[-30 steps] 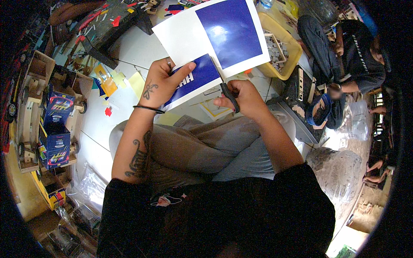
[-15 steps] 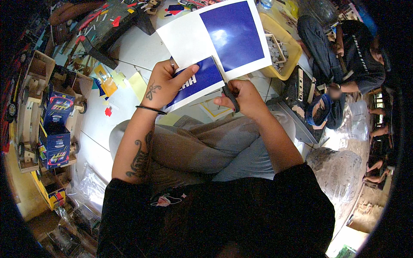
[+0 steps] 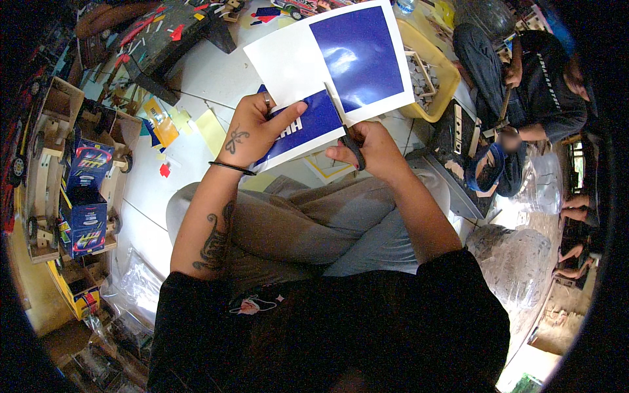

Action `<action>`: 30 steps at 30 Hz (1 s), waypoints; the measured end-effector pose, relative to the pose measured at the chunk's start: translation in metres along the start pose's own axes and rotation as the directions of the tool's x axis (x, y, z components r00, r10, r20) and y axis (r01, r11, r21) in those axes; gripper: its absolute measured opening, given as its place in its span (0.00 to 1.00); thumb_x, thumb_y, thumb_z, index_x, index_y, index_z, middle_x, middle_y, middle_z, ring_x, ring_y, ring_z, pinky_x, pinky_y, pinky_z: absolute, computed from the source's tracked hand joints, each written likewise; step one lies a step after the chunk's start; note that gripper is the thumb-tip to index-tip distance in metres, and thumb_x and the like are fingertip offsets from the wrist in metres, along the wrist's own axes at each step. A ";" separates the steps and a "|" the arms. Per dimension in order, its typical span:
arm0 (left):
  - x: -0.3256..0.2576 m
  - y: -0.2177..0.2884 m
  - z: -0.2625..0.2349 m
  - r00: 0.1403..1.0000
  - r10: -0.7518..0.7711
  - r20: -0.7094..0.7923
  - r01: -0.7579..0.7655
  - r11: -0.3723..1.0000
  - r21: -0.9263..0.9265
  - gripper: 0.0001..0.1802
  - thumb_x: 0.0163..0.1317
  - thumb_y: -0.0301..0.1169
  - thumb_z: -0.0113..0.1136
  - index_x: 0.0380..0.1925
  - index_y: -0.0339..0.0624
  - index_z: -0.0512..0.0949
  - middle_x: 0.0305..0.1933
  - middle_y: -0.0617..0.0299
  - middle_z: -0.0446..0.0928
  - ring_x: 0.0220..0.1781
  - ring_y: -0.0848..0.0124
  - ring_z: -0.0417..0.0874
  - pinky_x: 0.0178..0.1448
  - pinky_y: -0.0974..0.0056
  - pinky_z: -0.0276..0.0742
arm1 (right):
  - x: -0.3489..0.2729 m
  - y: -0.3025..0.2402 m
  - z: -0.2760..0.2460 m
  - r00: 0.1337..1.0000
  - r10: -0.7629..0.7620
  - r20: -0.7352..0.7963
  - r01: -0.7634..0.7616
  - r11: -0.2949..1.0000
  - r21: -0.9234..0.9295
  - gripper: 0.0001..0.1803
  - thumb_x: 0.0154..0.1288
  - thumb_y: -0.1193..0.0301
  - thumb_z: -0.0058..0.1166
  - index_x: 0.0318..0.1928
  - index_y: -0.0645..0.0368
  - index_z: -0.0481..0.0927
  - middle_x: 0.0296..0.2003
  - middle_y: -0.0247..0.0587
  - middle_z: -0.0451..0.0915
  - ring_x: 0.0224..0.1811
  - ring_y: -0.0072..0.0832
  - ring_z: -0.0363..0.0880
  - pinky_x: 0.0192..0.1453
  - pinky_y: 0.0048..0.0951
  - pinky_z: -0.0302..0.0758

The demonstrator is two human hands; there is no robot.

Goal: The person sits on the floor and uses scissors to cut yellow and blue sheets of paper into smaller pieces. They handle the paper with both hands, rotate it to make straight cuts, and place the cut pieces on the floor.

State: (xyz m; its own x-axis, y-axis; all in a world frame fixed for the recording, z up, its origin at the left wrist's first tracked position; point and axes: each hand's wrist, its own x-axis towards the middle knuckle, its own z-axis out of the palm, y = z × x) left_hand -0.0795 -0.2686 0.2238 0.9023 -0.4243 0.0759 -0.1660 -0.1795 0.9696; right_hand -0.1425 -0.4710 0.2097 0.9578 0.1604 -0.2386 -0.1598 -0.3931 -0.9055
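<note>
Above my crossed legs I hold a white sheet [image 3: 282, 56] printed with glossy dark blue rectangles. My left hand [image 3: 252, 131] is closed on its lower left part, thumb lying across a blue panel with white lettering. In my right hand [image 3: 377, 149] is a pair of scissors [image 3: 354, 149] with dark handles, fingers wrapped round the loops. Their blades stand in a cut running up between the lettered panel and the larger blue panel [image 3: 360, 62]. The lettered part hangs a little apart from the rest along that cut.
Wooden toy trucks [image 3: 42, 170], one with a dark blue printed body, line the left side. Coloured paper scraps [image 3: 164, 124] lie on the white tiled floor beside a low black bench [image 3: 147, 72]. A yellow basin [image 3: 445, 78] holds small grey pieces; a co-worker [image 3: 550, 85] sits at right.
The sheet has shifted slightly to the right and tilted, its blue panel catching more glare. My left hand moved a little right with it. The co-worker now holds up a tool.
</note>
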 end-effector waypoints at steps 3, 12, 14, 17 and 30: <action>0.000 0.000 0.000 0.999 -0.035 0.000 0.035 0.999 0.006 0.14 0.53 0.35 0.60 0.26 0.33 0.78 0.21 0.63 0.77 0.22 0.84 0.73 0.26 0.76 0.68 | 0.004 0.006 0.002 0.999 0.037 -0.014 -0.038 0.999 -0.030 0.33 0.40 0.55 0.67 0.43 0.63 0.73 0.34 0.44 0.77 0.36 0.27 0.75 0.43 0.27 0.70; -0.001 0.001 0.003 0.999 0.028 0.017 -0.029 1.000 0.006 0.13 0.53 0.34 0.59 0.26 0.32 0.78 0.21 0.63 0.77 0.21 0.83 0.73 0.26 0.76 0.68 | 0.009 0.016 0.006 0.972 -0.213 -0.098 0.223 0.970 0.101 0.31 0.43 0.70 0.65 0.49 0.62 0.68 0.40 0.38 0.75 0.42 0.24 0.73 0.47 0.24 0.68; 0.000 0.000 0.003 1.000 -0.012 0.014 0.012 1.000 0.004 0.11 0.52 0.33 0.61 0.26 0.34 0.78 0.22 0.65 0.78 0.22 0.84 0.72 0.27 0.76 0.68 | 0.007 0.015 0.005 0.982 -0.170 -0.081 0.180 0.974 0.135 0.29 0.43 0.71 0.64 0.49 0.62 0.68 0.39 0.38 0.75 0.41 0.23 0.73 0.47 0.25 0.68; 0.000 0.001 0.003 1.000 0.001 0.011 -0.002 1.000 0.018 0.12 0.53 0.34 0.60 0.26 0.34 0.78 0.21 0.64 0.77 0.22 0.83 0.73 0.26 0.76 0.68 | 0.008 0.015 0.005 0.977 -0.192 -0.095 0.201 0.975 0.097 0.28 0.44 0.72 0.63 0.48 0.62 0.69 0.39 0.38 0.75 0.41 0.23 0.73 0.47 0.25 0.68; -0.002 0.006 0.004 0.999 -0.031 0.037 0.031 0.999 0.010 0.11 0.52 0.33 0.62 0.24 0.35 0.78 0.22 0.65 0.78 0.23 0.83 0.73 0.28 0.76 0.68 | 0.013 0.021 0.007 0.954 -0.255 -0.159 0.268 0.961 0.069 0.34 0.38 0.64 0.67 0.48 0.61 0.70 0.41 0.45 0.75 0.42 0.33 0.74 0.49 0.30 0.68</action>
State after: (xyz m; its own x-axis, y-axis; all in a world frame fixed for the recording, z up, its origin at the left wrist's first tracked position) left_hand -0.0834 -0.2724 0.2288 0.8917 -0.4512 0.0366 -0.1419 -0.2018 0.9691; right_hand -0.1352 -0.4707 0.1846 0.9923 0.1090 0.0589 0.0868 -0.2725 -0.9582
